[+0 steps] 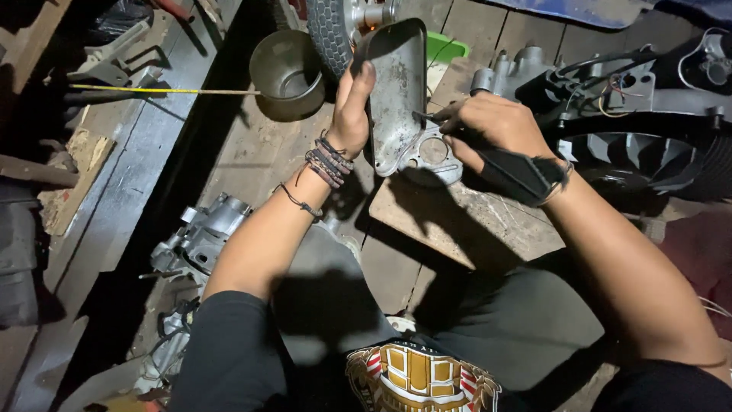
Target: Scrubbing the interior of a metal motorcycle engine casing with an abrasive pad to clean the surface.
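My left hand grips the left edge of a grey metal engine cover, holding it tilted up on a wooden board. My right hand is closed around a thin dark tool whose tip touches the cover's lower right edge, near a flat gasket-shaped flange. Several braided bands circle my left wrist, and a dark strap wraps my right wrist.
A round metal tin stands left of the cover, with a yellow-tipped rod leading to it. A tyre and green tub lie behind. An engine part sits lower left, a black fan housing at right.
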